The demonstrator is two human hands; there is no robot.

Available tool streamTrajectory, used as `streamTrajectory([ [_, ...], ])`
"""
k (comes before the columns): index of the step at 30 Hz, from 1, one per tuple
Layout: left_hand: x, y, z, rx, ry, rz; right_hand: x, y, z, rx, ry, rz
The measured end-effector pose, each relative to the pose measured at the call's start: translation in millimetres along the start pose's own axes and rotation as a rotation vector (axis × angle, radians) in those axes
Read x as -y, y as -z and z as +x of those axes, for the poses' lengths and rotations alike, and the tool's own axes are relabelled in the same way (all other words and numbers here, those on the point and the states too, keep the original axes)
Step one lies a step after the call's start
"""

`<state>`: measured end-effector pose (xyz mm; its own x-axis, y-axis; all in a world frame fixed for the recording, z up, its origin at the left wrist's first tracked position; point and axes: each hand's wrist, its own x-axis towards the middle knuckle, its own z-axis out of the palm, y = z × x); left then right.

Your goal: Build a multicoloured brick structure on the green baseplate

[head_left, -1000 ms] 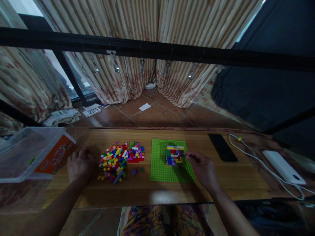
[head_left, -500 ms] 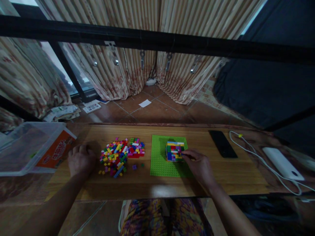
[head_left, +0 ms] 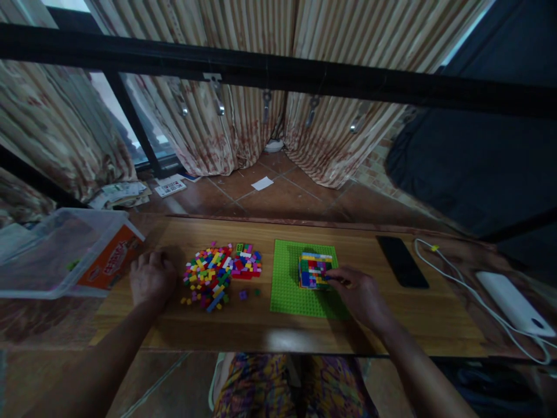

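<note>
My left hand (head_left: 153, 277) rests on the wooden table, fingers loosely bent and a little apart, with nothing seen in it. Beside it, to the right, lies a heap of small colourful toy bricks (head_left: 208, 270). A green studded baseplate (head_left: 285, 299) carries a low block built of many-coloured bricks (head_left: 314, 271). The thumb and fingers of my right hand (head_left: 359, 293) are pinched at the right edge of this block. A small dark toy brick seems to be between the fingertips, mostly hidden by them.
A clear plastic box (head_left: 98, 223) with an orange label stands at the left. Right of the baseplate lies a black phone (head_left: 402, 261). Farther right are a white cable (head_left: 463, 284) and a white power bank (head_left: 516, 303). A dark metal bar (head_left: 278, 67) crosses beyond the table.
The whole view has shifted slightly, so everything appears a bit farther right. My right hand stays pinched at the block's right edge, and my left hand still rests on the table.
</note>
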<state>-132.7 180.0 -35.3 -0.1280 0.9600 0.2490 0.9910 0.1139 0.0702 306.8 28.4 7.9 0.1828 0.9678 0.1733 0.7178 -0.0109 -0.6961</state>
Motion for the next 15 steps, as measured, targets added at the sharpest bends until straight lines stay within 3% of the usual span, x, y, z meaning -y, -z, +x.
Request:
streamTrajectory([
  [6,0,-0.4,-1,-0.007,0.007,0.004,6,4,18,-0.024,0.088,-0.063],
  [15,0,-0.3,-1,-0.005,-0.004,0.007,-2,-12,44,-0.096,0.310,-0.280],
])
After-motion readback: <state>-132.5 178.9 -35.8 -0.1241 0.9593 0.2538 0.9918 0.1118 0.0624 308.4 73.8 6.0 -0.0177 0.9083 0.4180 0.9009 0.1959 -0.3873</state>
